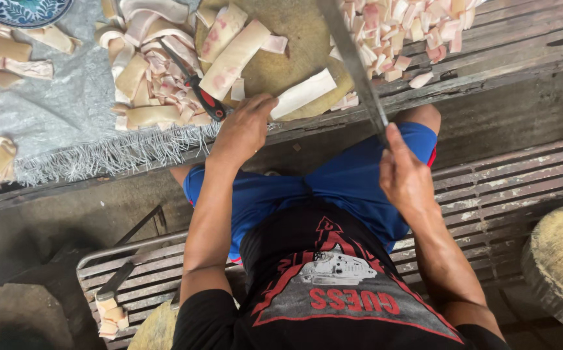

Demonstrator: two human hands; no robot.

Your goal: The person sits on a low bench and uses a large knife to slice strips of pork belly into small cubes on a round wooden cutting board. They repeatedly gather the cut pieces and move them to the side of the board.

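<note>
The pale strip of pork skin [303, 93] lies on the near edge of our round wooden chopping block [294, 45], which sits on the slatted desk [521, 45]. Our left hand [246, 126] rests at the block's edge, its fingers [262, 104] curled loosely and touching the near end of that strip. Our right hand [404, 175] is closed around the handle of a long knife [353, 61], whose blade slants up across the block, raised above the strip. Longer strips [233, 55] lie across the far side of the block, and a heap of small cut pieces [404, 32] sits to its right. Left of the block, scissors with red-and-black handles [194, 84] lie on a pile of uncut skin [152, 71], over a grey fringed sheet [61, 104].
</note>
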